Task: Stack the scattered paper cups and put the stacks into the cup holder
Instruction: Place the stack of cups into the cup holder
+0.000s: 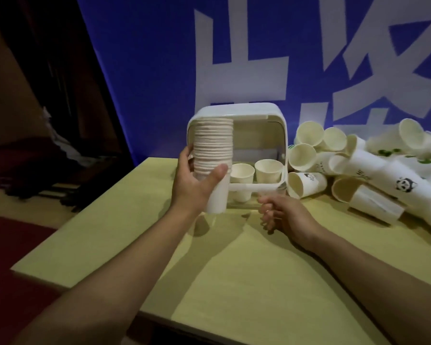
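White stack of paper cups (pixel 213 150) gripped in left hand (pixel 197 180) fingers before cup holder (pixel 237 145); right hand (pixel 284 215) loosely curled, empty. Next: lower it inside.

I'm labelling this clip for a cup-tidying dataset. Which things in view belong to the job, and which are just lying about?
Part of the job:
- tall cup stack, held by the left hand
- white cup holder, two cups inside
- loose cup pile

Just there:
- blue banner
- yellow table
- right hand, idle, holding nothing
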Motion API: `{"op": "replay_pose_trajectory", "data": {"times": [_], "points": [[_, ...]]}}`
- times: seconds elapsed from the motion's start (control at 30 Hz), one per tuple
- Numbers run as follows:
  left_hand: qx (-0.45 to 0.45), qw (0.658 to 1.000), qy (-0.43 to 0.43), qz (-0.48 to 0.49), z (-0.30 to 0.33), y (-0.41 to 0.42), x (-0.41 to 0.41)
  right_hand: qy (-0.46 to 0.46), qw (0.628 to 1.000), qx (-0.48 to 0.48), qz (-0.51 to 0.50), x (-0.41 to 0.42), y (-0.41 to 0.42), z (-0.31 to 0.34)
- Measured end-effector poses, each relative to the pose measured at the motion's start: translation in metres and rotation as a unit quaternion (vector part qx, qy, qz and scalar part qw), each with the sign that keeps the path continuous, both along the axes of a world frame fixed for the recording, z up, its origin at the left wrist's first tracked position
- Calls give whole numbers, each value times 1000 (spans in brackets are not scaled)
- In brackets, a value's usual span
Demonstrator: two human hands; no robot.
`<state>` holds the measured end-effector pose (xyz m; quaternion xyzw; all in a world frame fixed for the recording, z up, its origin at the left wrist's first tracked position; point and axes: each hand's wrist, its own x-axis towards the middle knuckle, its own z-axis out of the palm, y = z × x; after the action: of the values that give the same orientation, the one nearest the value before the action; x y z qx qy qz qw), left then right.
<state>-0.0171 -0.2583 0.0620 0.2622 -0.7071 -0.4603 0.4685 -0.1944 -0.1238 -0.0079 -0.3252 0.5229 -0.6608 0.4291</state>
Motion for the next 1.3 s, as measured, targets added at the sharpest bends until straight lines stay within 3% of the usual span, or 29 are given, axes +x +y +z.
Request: {"op": "replay_pose_trajectory", "data": {"times": [0.33, 0.73, 0.97, 1.17, 1.3], "points": [[-20, 998, 24, 56, 23, -19, -89, 0, 1000, -22, -16, -11, 4, -12], [-15, 988, -114, 104, -9, -26, -102, 3, 1000, -21, 23, -14, 3, -15], [-81, 934, -313, 151, -28, -16, -94, 22, 999, -27, 22, -13, 4, -15], [-100, 913, -361, 165, -16, -10, -88, 41, 999, -24, 20, -8, 8, -12], [-74, 924, -345, 148, -19, -12, -91, 83, 996, -13, 12, -5, 12, -12]]}}
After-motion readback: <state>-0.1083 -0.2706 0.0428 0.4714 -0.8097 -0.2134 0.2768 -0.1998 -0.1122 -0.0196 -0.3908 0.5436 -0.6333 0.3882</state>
